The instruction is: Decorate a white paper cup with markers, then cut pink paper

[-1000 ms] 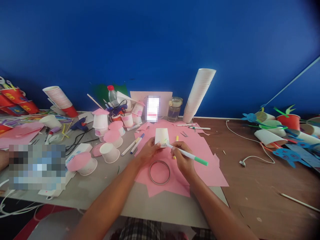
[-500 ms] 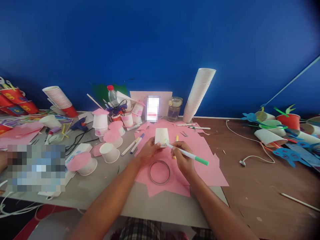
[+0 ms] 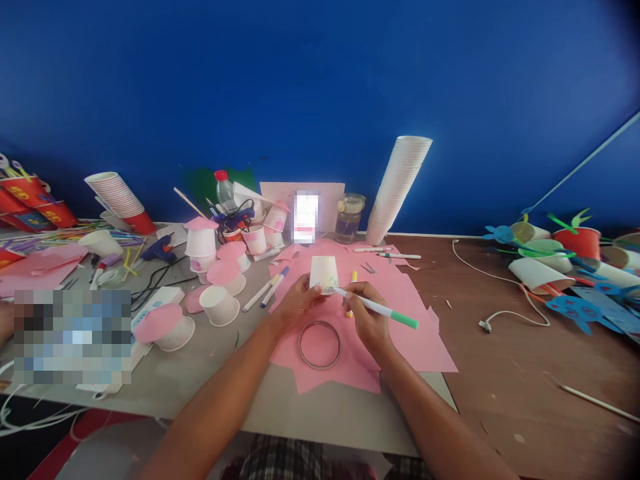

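Note:
My left hand (image 3: 297,300) grips a white paper cup (image 3: 323,269) by its left side. Dark and yellow-green marks show on the cup near its lower edge. In my right hand (image 3: 369,313) is a white marker (image 3: 383,309) with a green end, its tip at the marked part of the cup. Both hands are over pink paper (image 3: 400,333). Just below them on that paper lies a roll of tape (image 3: 319,345), seen as a thin ring. A yellow marker (image 3: 354,277) lies beside my right hand, partly covered by it.
Left stand white cups with pink paper tops (image 3: 159,325), a plain cup (image 3: 219,306), two markers (image 3: 266,291) and a glue gun (image 3: 160,248). A jar (image 3: 349,218) and tall cup stack (image 3: 399,190) stand behind. A white cable (image 3: 520,313) lies right. Another person's hand (image 3: 6,320) shows far left.
Almost nothing differs. The green end of the marker has shifted very slightly to the right and my left hand keeps its place on the cup.

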Motion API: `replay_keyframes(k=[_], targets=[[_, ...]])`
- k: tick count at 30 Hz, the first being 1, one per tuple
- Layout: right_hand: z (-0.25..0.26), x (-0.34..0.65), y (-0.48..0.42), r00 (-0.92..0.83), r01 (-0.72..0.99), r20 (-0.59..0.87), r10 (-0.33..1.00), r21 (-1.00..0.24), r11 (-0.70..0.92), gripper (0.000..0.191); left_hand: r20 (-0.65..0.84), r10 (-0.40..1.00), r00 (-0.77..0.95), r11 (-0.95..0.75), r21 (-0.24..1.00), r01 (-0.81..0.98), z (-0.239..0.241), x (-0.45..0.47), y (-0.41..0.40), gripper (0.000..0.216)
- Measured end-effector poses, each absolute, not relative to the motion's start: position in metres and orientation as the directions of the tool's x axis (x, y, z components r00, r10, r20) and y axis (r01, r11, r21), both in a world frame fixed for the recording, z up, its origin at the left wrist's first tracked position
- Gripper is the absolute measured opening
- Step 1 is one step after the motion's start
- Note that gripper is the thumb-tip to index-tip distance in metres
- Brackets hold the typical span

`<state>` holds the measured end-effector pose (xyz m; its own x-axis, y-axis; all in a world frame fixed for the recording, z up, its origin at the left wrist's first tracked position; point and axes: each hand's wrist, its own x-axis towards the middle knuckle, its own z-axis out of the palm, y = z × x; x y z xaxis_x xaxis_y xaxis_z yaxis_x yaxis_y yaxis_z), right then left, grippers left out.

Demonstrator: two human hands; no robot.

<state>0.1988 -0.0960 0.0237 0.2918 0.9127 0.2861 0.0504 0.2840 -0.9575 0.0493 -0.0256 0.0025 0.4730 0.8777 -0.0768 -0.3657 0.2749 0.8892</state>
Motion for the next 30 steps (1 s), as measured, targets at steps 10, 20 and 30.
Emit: replay_keyframes(k=[10, 20, 30], targets=[[0.021, 0.200, -0.094, 0.311, 0.023, 0.296, 0.903, -0.952, 0.304, 0.006, -0.085, 0.881, 0.465, 0.277, 0.890, -0.362, 0.001, 0.049, -0.025, 0.050], [0.027, 0.200, -0.094, 0.458, 0.087, 0.314, 0.831, -0.947, 0.310, 0.023, -0.092, 0.880, 0.466, 0.291, 0.881, -0.374, 0.001, 0.047, -0.024, 0.057], [0.006, 0.202, -0.083, 0.361, 0.193, 0.317, 0.877, -0.945, 0.262, 0.032, -0.082, 0.888, 0.452, 0.284, 0.872, -0.400, -0.004, 0.043, -0.018, 0.051]])
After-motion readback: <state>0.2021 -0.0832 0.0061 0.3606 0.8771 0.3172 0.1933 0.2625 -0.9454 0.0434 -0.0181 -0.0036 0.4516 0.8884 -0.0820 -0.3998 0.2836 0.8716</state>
